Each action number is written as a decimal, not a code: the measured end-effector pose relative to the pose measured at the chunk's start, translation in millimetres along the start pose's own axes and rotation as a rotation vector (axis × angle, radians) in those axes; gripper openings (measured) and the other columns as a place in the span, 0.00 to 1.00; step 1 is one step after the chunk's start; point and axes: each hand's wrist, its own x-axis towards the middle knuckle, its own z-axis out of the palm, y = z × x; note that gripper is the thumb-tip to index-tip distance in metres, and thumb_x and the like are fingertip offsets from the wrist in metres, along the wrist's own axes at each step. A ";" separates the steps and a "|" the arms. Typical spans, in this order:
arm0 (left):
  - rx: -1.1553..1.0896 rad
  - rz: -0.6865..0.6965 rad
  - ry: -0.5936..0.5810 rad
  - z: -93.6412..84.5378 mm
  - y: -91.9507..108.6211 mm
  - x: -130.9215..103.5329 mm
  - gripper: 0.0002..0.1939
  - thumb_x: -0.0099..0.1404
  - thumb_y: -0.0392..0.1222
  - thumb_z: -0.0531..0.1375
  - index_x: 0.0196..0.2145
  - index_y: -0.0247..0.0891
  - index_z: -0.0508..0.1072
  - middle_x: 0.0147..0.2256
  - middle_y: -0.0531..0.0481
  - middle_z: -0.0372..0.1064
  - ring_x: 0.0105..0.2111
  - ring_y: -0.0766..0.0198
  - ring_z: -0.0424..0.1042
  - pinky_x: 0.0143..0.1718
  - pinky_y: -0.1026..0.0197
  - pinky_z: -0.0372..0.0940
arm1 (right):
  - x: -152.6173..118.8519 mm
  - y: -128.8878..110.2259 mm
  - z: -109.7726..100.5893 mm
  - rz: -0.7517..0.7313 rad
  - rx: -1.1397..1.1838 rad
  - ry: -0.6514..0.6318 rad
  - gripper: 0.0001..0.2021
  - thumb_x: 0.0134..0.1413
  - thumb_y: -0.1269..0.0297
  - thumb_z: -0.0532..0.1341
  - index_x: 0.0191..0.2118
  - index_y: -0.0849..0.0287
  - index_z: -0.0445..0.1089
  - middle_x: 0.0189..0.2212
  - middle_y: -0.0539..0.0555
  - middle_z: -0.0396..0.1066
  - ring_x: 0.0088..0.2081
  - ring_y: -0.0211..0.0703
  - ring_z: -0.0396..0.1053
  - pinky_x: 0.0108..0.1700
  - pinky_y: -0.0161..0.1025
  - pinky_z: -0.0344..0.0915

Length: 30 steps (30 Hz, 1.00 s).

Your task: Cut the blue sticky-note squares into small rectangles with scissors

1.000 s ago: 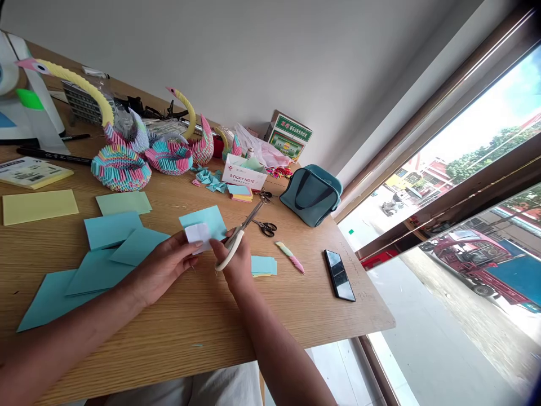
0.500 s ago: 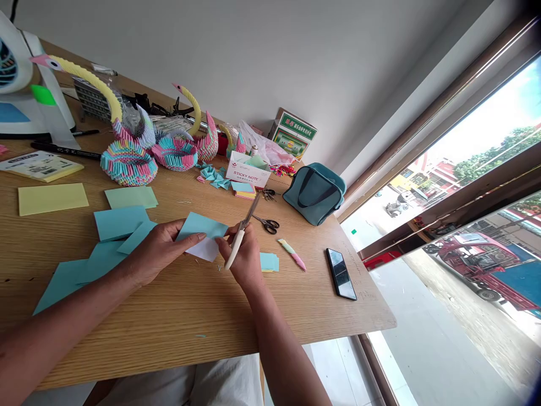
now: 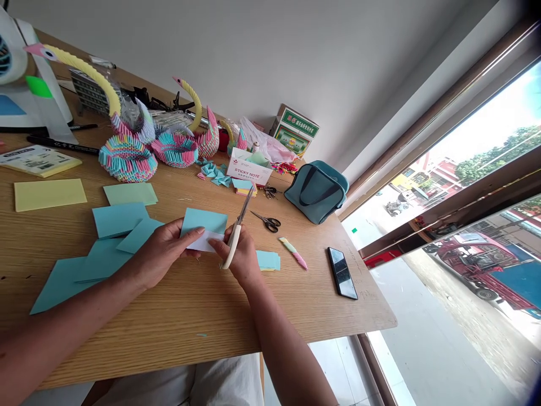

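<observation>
A blue paper (image 3: 205, 220) with a white part folded or lying along its lower side is held between both hands. My left hand (image 3: 163, 251) pinches its left edge, thumb on top. My right hand (image 3: 240, 254) holds the paper's right side with thumb and fingers, and also carries white-handled scissors (image 3: 232, 245), blades pointing up and away. Several blue sheets (image 3: 103, 259) lie beside and under my left forearm. A small blue stack (image 3: 268, 260) rests just right of my right hand.
Black scissors (image 3: 270, 224), a folded paper strip (image 3: 293, 253) and a phone (image 3: 342, 273) lie to the right. Behind stand paper swans (image 3: 128, 159), a sticky note box (image 3: 249, 168) and a teal bag (image 3: 316, 192). Yellow sheets (image 3: 49, 194) are at the left.
The paper has levelled out between my hands, and my right thumb now presses on its white part. The scissors in my right hand have shifted slightly left and stand more upright.
</observation>
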 end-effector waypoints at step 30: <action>0.159 0.044 -0.153 -5.0 6.6 1.3 0.21 0.51 0.58 0.71 0.34 0.39 0.74 0.23 0.51 0.72 0.20 0.66 0.64 0.19 0.64 0.60 | -1.3 -17.7 -3.6 0.047 0.108 0.090 0.22 0.41 0.51 0.71 0.33 0.54 0.59 0.23 0.43 0.60 0.26 0.37 0.61 0.29 0.36 0.59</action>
